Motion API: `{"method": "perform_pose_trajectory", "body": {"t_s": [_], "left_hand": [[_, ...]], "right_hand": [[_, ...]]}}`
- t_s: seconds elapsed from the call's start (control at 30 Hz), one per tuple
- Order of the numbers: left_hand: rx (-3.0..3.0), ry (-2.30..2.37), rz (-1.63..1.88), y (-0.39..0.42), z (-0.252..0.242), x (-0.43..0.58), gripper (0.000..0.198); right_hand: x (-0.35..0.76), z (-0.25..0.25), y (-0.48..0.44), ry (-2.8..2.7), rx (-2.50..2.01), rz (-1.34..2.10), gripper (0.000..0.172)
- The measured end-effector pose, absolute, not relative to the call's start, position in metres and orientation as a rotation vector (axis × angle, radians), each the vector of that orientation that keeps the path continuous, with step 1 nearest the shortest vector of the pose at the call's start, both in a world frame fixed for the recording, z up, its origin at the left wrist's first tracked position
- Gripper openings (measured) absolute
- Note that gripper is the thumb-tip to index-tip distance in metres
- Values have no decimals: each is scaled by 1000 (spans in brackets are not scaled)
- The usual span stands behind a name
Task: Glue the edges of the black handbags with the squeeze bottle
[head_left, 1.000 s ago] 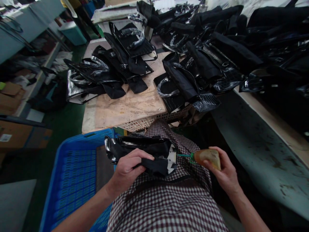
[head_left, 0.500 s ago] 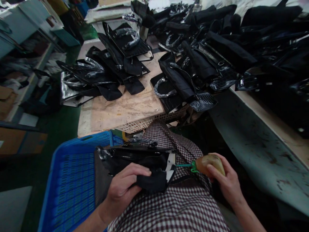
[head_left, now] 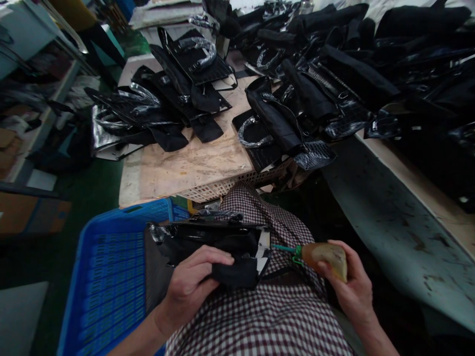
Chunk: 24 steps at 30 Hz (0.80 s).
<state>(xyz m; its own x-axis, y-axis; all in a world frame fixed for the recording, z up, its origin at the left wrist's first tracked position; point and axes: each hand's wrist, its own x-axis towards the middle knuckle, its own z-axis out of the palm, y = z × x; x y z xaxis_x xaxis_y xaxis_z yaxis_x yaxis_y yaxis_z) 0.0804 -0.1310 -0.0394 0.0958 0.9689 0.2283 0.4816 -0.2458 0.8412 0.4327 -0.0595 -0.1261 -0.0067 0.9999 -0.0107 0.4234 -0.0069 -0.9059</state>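
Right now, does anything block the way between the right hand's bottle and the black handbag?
Nothing visible does. The right hand points the green nozzle of the squeeze bottle at the pale end of the black handbag, close by; whether it touches is unclear. The left hand grips the bag's fabric, clear of the nozzle.

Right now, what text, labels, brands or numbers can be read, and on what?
No text readable anywhere.
Bottle in the right hand: no lettering discernible.
Black bag in the left hand: none discernible.
Cardboard box at left: nothing legible.
Dark pile at right: pale spots, too small to read.
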Motion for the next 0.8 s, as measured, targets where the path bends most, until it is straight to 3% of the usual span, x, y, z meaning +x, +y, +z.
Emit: {"method": "perform_pose_trajectory", "body": {"t_s": [0.8], "left_hand": [[1933,1390,1062,-135,-40,88,12]], "right_hand": [[416,-93,-72,-1075,-1830,1462,63]]}}
